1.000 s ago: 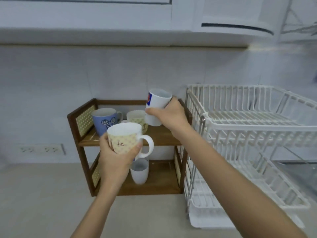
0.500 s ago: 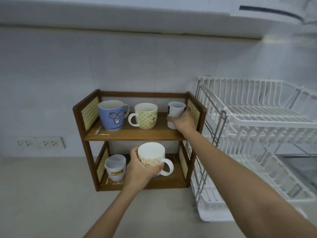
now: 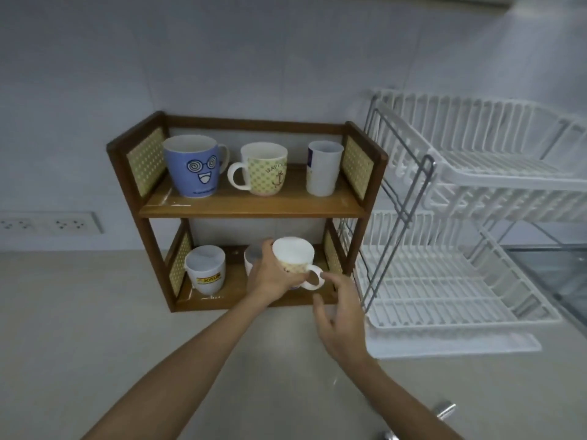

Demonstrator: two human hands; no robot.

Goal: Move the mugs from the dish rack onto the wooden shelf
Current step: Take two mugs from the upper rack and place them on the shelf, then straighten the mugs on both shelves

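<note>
Mug (image 3: 293, 260) with the yellow pattern is getting set on the wooden shelf (image 3: 254, 208)'s lower board, left hand (image 3: 271, 277) fingers wrapping its body. Right hand (image 3: 341, 315) is hovering open by the handle. Next, I'd guess: lowering and letting go.

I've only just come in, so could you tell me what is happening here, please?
A person is putting mugs on a wooden shelf. The left hand holds a patterned mug at the lower level, beside two mugs already there. The right hand is empty and open, just in front of the shelf. Three mugs stand on the upper level. The dish rack shows no mugs.
</note>
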